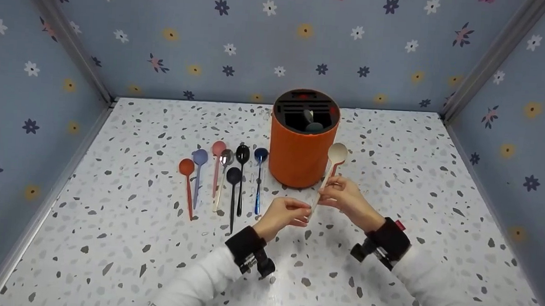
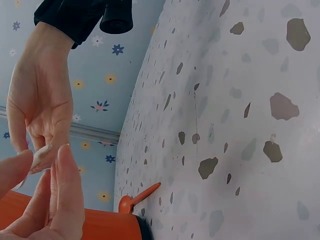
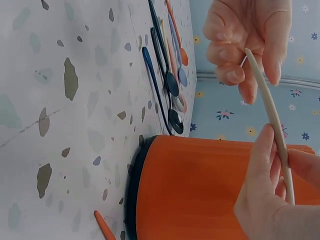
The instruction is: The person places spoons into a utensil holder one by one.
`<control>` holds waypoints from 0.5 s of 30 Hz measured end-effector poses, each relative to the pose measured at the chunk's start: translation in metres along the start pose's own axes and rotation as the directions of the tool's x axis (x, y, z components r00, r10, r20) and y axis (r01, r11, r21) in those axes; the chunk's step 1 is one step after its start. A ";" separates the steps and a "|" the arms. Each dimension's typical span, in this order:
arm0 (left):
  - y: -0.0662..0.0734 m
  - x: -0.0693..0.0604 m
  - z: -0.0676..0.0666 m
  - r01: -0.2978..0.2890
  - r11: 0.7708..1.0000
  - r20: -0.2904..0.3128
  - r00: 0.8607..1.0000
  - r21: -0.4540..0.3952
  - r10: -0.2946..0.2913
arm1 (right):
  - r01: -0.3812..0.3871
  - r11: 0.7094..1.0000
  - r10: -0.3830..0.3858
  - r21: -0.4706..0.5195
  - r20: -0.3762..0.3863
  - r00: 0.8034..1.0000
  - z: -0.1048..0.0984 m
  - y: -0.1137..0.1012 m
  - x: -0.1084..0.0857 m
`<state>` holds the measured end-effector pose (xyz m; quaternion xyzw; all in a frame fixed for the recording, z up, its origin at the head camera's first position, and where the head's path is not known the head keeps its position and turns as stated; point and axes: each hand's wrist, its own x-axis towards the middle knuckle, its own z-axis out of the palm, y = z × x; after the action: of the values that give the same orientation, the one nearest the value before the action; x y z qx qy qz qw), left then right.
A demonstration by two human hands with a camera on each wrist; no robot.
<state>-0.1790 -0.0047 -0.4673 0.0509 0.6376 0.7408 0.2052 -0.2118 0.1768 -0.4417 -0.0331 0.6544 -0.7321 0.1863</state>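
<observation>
A cream spoon (image 1: 337,153) is held at a slant by my right hand (image 1: 349,202), its bowl pointing up and away. Thumb and fingers of that hand pinch the handle, as the right wrist view shows. Around the handle's lower end is my left hand (image 1: 282,215); in the right wrist view its thumb and fingers stand apart there, without a clear grip. Just beyond the hands stands an orange cylindrical utensil holder (image 1: 295,159) with a black slotted top, holding a dark-bowled utensil (image 1: 314,126). Behind the cream spoon lies an orange spoon (image 2: 145,193), mostly hidden in the head view.
Left of the holder several spoons lie on the speckled table (image 1: 123,238): red-orange (image 1: 187,167), lavender (image 1: 200,157), pink (image 1: 219,148), silver-bowled (image 1: 226,157), glossy black (image 1: 242,154), dark grey (image 1: 234,175) and blue (image 1: 260,155). Flower-patterned walls (image 1: 241,39) enclose the back and sides.
</observation>
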 end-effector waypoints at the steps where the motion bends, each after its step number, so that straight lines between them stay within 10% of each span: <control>1: 0.000 -0.001 0.001 0.003 1.000 -0.001 1.000 0.000 -0.003 | -0.001 1.000 0.001 0.005 0.004 1.000 0.001 0.001 -0.002; 15: 0.004 -0.001 0.003 -0.029 1.000 -0.008 1.000 -0.006 0.029 | -0.014 1.000 0.014 -0.002 -0.003 1.000 0.005 -0.003 -0.006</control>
<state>-0.1778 -0.0023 -0.4625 0.0567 0.6351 0.7460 0.1921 -0.2054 0.1737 -0.4372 -0.0275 0.6556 -0.7303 0.1902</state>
